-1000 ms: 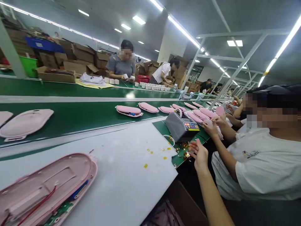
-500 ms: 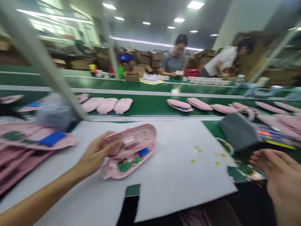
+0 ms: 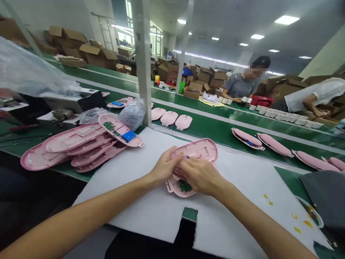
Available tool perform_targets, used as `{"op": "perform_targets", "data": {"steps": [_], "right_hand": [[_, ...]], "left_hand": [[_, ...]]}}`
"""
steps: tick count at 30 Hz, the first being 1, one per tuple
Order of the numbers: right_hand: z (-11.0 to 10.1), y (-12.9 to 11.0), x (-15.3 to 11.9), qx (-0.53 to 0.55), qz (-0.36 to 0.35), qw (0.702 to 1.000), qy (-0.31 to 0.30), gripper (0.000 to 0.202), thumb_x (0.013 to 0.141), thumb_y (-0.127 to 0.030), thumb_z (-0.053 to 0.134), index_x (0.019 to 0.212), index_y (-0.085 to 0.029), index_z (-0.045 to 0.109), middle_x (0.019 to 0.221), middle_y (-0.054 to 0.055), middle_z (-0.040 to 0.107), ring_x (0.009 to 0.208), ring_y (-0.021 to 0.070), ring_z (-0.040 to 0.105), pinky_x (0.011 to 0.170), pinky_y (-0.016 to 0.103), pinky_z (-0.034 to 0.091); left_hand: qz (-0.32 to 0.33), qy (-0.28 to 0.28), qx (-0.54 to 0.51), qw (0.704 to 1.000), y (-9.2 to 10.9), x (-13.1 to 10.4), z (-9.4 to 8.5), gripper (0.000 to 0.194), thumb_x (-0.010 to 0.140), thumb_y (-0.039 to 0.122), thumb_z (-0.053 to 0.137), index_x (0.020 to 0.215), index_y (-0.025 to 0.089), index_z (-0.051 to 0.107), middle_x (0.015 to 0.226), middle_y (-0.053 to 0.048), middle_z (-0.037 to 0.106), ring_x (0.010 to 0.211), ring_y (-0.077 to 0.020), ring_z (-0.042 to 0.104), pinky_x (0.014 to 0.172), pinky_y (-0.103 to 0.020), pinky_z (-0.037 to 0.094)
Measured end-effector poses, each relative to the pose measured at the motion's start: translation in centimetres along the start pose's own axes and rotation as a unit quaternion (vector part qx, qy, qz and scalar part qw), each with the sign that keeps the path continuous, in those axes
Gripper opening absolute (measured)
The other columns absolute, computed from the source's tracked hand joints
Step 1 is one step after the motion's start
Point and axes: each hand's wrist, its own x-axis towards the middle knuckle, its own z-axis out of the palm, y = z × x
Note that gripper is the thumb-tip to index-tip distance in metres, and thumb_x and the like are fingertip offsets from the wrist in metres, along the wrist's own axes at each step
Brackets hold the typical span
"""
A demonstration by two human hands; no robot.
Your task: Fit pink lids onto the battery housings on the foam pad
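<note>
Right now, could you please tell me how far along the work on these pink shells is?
Partway, it seems. Looking done: the closed pink shell on the green bench. In hand: the open pink shell, between left hand and right hand, its green board exposed. Probably left: the pile of pink shells, topped by one with its blue block uncovered.

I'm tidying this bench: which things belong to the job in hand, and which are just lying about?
Seemingly part of the job:
open pink casing, left hand gripping it, right hand against it
green board inside it
yellow pieces
stacked pink shells

Probably just lying about:
filled plastic bag
background cardboard boxes
</note>
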Motion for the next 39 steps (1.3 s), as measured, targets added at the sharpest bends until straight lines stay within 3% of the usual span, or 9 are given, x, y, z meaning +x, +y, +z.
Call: {"op": "perform_targets", "data": {"steps": [3, 9, 12, 15, 22, 26, 30, 33, 39], "right_hand": [[0.2, -0.5, -0.1, -0.004, 0.06, 0.998, 0.013, 0.014, 0.088, -0.011, 0.041, 0.079, -0.017, 0.05, 0.068, 0.001, 0.055, 0.058, 0.0145, 0.043, 0.053, 0.028, 0.025], [1.9, -0.4, 0.8, -0.14, 0.018, 0.988, 0.065, 0.017, 0.084, -0.004, 0.041, 0.079, -0.016, 0.052, 0.066, 0.002, 0.051, 0.062, 0.0164, 0.039, 0.058, 0.03, 0.026], [1.7, 0.3, 0.8, -0.168, -0.015, 0.985, 0.047, 0.018, 0.086, -0.003, 0.041, 0.085, -0.016, 0.054, 0.069, 0.002, 0.053, 0.063, 0.0164, 0.04, 0.059, 0.03, 0.027], [1.4, 0.9, 0.6, -0.114, -0.035, 0.992, 0.032, 0.016, 0.086, -0.004, 0.043, 0.083, -0.016, 0.053, 0.069, 0.001, 0.053, 0.062, 0.0149, 0.039, 0.058, 0.029, 0.028], [2.2, 0.8, 1.0, -0.143, -0.041, 0.987, 0.057, 0.022, 0.085, -0.002, 0.039, 0.077, -0.017, 0.053, 0.064, 0.001, 0.051, 0.058, 0.0147, 0.037, 0.056, 0.03, 0.025], [0.7, 0.8, 0.8, 0.092, 0.068, 0.993, 0.018, 0.016, 0.089, -0.012, 0.044, 0.078, -0.018, 0.054, 0.063, -0.001, 0.053, 0.056, 0.0121, 0.041, 0.055, 0.026, 0.028], [-1.4, 1.0, -0.2, 0.344, 0.184, 0.92, -0.034, 0.016, 0.091, -0.025, 0.047, 0.078, -0.019, 0.053, 0.064, -0.003, 0.052, 0.057, 0.0102, 0.042, 0.055, 0.023, 0.032], [-1.8, 0.8, -0.8, 0.338, 0.242, 0.909, -0.031, 0.016, 0.09, -0.03, 0.051, 0.079, -0.019, 0.056, 0.062, -0.004, 0.051, 0.054, 0.0099, 0.04, 0.053, 0.023, 0.031], [-0.8, -1.9, 0.6, 0.262, 0.269, 0.927, 0.029, 0.015, 0.09, -0.029, 0.051, 0.079, -0.02, 0.057, 0.071, -0.002, 0.057, 0.063, 0.0115, 0.048, 0.06, 0.024, 0.034]], "left_hand": [[-0.025, -0.02, -0.04, 0.999, -0.5, -0.2, 0.1, 0.021, 0.086, 0.035, 0.058, 0.093, 0.016, 0.053, 0.082, -0.003, 0.06, 0.071, -0.0156, 0.06, 0.058, -0.023, 0.051], [-0.111, -0.006, -0.094, 0.989, -0.2, -0.2, 0.1, 0.025, 0.083, 0.038, 0.058, 0.094, 0.021, 0.044, 0.064, 0.003, 0.051, 0.044, -0.0151, 0.054, 0.033, -0.023, 0.043], [-0.083, 0.017, -0.09, 0.992, 0.0, -0.2, -0.1, 0.023, 0.084, 0.037, 0.058, 0.09, 0.02, 0.044, 0.061, 0.005, 0.047, 0.041, -0.0092, 0.047, 0.033, -0.016, 0.036], [-0.056, 0.026, -0.097, 0.993, -0.1, -0.3, -0.2, 0.022, 0.082, 0.033, 0.06, 0.084, 0.018, 0.045, 0.061, 0.005, 0.047, 0.043, -0.0053, 0.044, 0.038, -0.013, 0.035], [-0.104, 0.031, -0.077, 0.991, -0.5, -0.2, -0.2, 0.017, 0.085, 0.034, 0.054, 0.087, 0.021, 0.042, 0.05, 0.009, 0.039, 0.029, -0.0064, 0.034, 0.028, -0.016, 0.024], [-0.096, 0.01, -0.065, 0.993, -0.7, -0.4, -0.2, 0.016, 0.085, 0.031, 0.054, 0.087, 0.02, 0.043, 0.056, 0.006, 0.046, 0.033, -0.0076, 0.041, 0.028, -0.016, 0.031], [-0.057, 0.022, -0.071, 0.996, -0.8, -0.4, -0.3, 0.017, 0.084, 0.031, 0.056, 0.089, 0.018, 0.045, 0.068, 0.002, 0.052, 0.044, -0.012, 0.053, 0.033, -0.019, 0.04], [-0.037, 0.026, -0.059, 0.997, -0.8, -0.3, -0.7, 0.022, 0.087, 0.037, 0.054, 0.095, 0.018, 0.045, 0.072, 0.0, 0.055, 0.047, -0.0129, 0.054, 0.036, -0.02, 0.041], [0.119, 0.022, 0.063, 0.991, -0.2, -0.5, -1.6, 0.016, 0.088, 0.03, 0.055, 0.091, 0.015, 0.052, 0.082, 0.0, 0.053, 0.075, -0.0121, 0.05, 0.068, -0.021, 0.043]]}}
